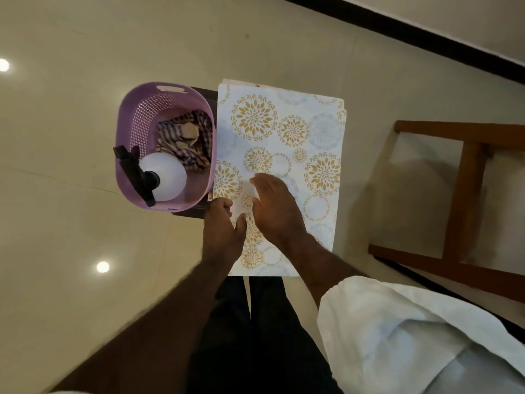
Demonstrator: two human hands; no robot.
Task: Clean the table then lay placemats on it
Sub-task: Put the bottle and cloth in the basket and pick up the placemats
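We see dim, warm light; two round glare spots on the glossy floor (71, 166); soft shadows; foreground smeared; edges bowed.

I've got the purple basket (136, 123) hard against the left edge of the placemats (284, 132), spray bottle (164, 177) standing inside; right side is open floor (366, 166) until the wooden frame (466, 194).

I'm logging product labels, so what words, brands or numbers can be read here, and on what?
No text can be read anywhere in this view.
The spray bottle: plain white, no label showing.
The placemats: floral pattern only, no lettering.
The purple basket and the checked cloth: no markings visible.
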